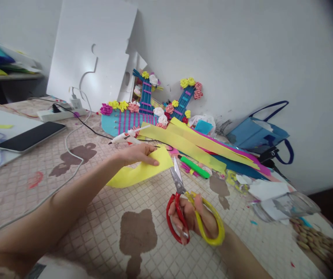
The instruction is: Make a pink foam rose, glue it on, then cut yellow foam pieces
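Observation:
My left hand (135,154) reaches across the table and pinches the upper edge of a yellow foam sheet (137,170), lifting it slightly. My right hand (197,219) is closed through the handles of a pair of scissors (183,197), one handle red, the other yellow. The steel blades point up towards the right edge of the yellow sheet and look nearly closed, their tip close to that edge. Behind the sheet lies a white glue gun (125,136) with a black cord.
Long yellow, pink and blue foam strips (201,145) and a green marker (194,167) lie right of the sheet. Blue woven crafts with paper flowers (143,108) lean on the wall. A phone (31,135), a power strip (57,113), a blue bag (256,133) and a glass jar (285,205) stand around.

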The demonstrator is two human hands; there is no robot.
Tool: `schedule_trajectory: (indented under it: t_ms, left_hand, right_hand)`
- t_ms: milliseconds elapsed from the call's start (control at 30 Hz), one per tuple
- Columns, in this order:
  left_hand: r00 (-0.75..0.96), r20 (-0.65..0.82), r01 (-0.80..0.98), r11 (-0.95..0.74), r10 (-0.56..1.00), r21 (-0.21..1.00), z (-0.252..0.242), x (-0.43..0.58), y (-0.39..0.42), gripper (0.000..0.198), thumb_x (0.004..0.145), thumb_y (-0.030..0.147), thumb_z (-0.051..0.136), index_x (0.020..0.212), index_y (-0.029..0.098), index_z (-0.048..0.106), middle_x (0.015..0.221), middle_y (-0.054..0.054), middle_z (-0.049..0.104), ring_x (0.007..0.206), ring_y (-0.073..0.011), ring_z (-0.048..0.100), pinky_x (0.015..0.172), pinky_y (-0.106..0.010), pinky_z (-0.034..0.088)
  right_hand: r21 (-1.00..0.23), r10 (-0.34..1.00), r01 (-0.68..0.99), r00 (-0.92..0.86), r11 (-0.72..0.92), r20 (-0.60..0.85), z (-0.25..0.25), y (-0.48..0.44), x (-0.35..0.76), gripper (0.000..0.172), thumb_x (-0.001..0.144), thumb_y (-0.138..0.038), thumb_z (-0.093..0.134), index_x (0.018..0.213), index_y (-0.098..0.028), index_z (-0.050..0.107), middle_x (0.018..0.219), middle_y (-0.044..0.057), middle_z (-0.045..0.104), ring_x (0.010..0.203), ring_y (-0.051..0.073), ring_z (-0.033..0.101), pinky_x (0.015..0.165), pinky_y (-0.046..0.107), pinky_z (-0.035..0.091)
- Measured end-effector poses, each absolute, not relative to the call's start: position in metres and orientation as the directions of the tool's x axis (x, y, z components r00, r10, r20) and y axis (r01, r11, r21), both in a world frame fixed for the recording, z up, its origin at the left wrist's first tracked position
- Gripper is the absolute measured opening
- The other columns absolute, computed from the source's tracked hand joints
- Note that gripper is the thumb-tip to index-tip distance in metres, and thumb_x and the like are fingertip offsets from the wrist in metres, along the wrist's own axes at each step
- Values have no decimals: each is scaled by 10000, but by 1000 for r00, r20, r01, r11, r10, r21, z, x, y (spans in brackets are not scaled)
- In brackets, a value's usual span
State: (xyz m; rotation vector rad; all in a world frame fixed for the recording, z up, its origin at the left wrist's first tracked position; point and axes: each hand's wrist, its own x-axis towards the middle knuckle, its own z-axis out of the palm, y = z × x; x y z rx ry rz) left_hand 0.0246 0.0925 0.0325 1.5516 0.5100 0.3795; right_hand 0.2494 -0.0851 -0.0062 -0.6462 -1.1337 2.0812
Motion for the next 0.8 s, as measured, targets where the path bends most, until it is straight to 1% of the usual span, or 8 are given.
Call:
schedule_trajectory:
  t_ms: [200, 400, 633, 800]
  left_hand:
    - [863, -93, 114, -13, 497, 993, 34, 20, 93, 337, 666, 292, 746, 941, 152, 611, 920, -62, 674, 759, -157, 645, 618, -227, 490]
    - [873, -92, 109, -7, 479, 994, 33, 21, 92, 370, 665, 285, 748, 977, 148, 603, 895, -62, 666, 735, -145, 634, 595, -214, 479]
    - [886, -90, 127, -52, 455, 991, 35, 23, 89, 298, 632, 295, 768, 860, 149, 643, 879, -45, 674, 758, -156, 629, 648, -236, 487]
    - [885, -106, 142, -46, 453, 989, 37, 21, 88, 302, 629, 303, 772, 861, 155, 647, 859, -45, 684, 723, -158, 635, 602, -231, 486]
  right_hand:
    - [-841, 738, -328, -664, -431, -119, -5, -87, 249, 759, 756, -773, 299, 988, -99, 559, 682, 42, 545, 475, 105, 512, 441, 260, 483]
    - [-843, 756, -354, -648, -405, -91, -8, -90, 245, 711, 777, -748, 312, 1005, -115, 542, 695, 34, 542, 459, 94, 495, 422, 256, 484]
    - [-828, 759, -363, -641, -427, -111, -3, -88, 246, 717, 755, -769, 318, 946, -118, 550, 678, 30, 545, 456, 98, 503, 427, 254, 482]
    - [-826, 760, -372, -642, -425, -102, -2, -88, 245, 694, 769, -757, 311, 912, -121, 549, 667, 22, 532, 450, 92, 498, 412, 236, 470]
